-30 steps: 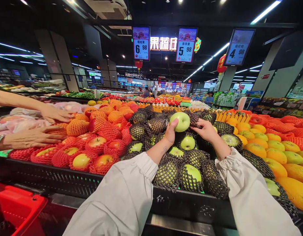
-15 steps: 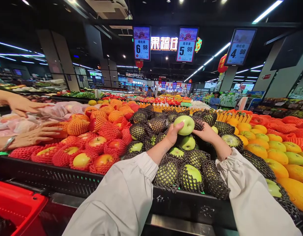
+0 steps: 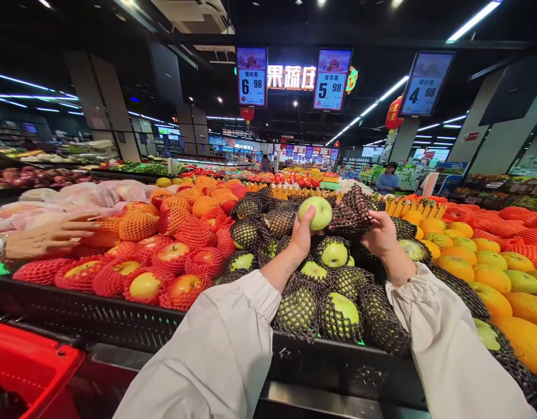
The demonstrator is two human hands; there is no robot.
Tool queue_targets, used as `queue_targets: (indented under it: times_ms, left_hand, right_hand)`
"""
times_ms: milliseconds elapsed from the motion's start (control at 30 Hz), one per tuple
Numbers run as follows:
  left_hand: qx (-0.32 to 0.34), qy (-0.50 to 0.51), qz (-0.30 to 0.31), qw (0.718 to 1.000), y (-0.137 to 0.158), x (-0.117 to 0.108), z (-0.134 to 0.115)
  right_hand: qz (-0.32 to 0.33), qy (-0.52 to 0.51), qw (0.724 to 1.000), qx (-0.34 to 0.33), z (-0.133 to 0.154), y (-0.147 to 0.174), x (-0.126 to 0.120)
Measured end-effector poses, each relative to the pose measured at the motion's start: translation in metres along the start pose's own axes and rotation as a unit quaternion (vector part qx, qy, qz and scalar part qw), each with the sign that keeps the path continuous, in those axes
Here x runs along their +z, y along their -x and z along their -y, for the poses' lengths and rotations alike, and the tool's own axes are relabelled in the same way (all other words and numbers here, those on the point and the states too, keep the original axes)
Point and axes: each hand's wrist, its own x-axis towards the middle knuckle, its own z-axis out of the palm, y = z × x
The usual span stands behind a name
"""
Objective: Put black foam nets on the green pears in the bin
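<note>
My left hand (image 3: 301, 233) is closed around a bare green apple (image 3: 319, 213), thumb on its near side, held up over the display. To the right, my right hand (image 3: 380, 234) pinches a dark foam net sleeve (image 3: 350, 208), which hangs apart from the apple, its mesh bunched up. Beneath both hands lie several green apples (image 3: 335, 254) in black foam nets, some with their tops bare. The fingertips of my left hand are hidden behind the apple.
Red apples (image 3: 172, 253) in red nets lie to the left, oranges (image 3: 482, 265) to the right. Another person's hand (image 3: 45, 235) reaches over the apples at far left. A black tray edge (image 3: 338, 364) runs along the front. A red basket (image 3: 36, 361) stands at lower left.
The net sleeve has come away from the green apple; my right hand has moved right with it, my left slightly left with the apple. One of the other person's hands has left view.
</note>
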Motion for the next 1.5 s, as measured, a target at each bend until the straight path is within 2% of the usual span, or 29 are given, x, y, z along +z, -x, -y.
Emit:
queue_targets:
  times_ms: [100, 233, 300, 567, 633, 800, 967, 1133, 1200, 1267, 1367, 1433, 1500]
  left_hand:
    - [-0.009, -0.011, -0.016, 1.000, 0.001, 0.003, -0.007]
    - [-0.012, -0.005, -0.054, 0.998, 0.001, 0.004, -0.011]
    - [-0.009, -0.003, -0.053, 0.999, 0.000, 0.003, -0.009]
    - [0.030, 0.009, -0.080, 0.996, -0.007, -0.001, -0.002]
    - [0.030, -0.007, -0.054, 0.998, -0.007, -0.001, 0.000]
    - [0.029, -0.022, 0.077, 0.996, -0.009, 0.000, 0.010]
    - [-0.001, -0.039, 0.134, 0.990, -0.004, 0.001, 0.007]
    - [0.004, -0.088, 0.195, 0.977, 0.013, 0.004, -0.007]
    - [-0.002, -0.095, 0.194, 0.976, 0.015, 0.004, -0.008]
    - [-0.001, -0.083, 0.166, 0.983, 0.014, 0.004, -0.005]
    - [-0.001, -0.029, 0.121, 0.992, 0.010, 0.003, -0.001]
    - [-0.003, 0.012, 0.110, 0.994, 0.008, 0.004, -0.001]
    - [-0.008, 0.029, 0.113, 0.993, 0.008, 0.005, -0.002]
  right_hand:
    - [-0.007, -0.037, 0.999, 0.037, 0.013, -0.001, 0.002]
    - [0.095, -0.059, 0.991, 0.072, 0.029, 0.002, 0.014]
    - [0.139, -0.059, 0.986, 0.074, 0.033, 0.004, 0.019]
    - [0.197, -0.057, 0.975, 0.081, 0.044, 0.011, 0.023]
    - [0.195, -0.052, 0.976, 0.086, 0.044, 0.012, 0.024]
    - [0.180, -0.088, 0.974, 0.102, 0.035, 0.012, 0.022]
    - [0.156, -0.111, 0.976, 0.107, 0.030, 0.013, 0.020]
    - [0.199, -0.093, 0.970, 0.106, 0.034, 0.017, 0.021]
    - [0.173, -0.095, 0.974, 0.112, 0.036, 0.016, 0.020]
    - [0.110, -0.109, 0.981, 0.120, 0.036, 0.012, 0.019]
    - [0.031, -0.151, 0.984, 0.092, 0.035, 0.005, 0.018]
    - [0.036, -0.163, 0.983, 0.080, 0.034, 0.002, 0.019]
    - [0.068, -0.150, 0.982, 0.092, 0.034, 0.002, 0.020]
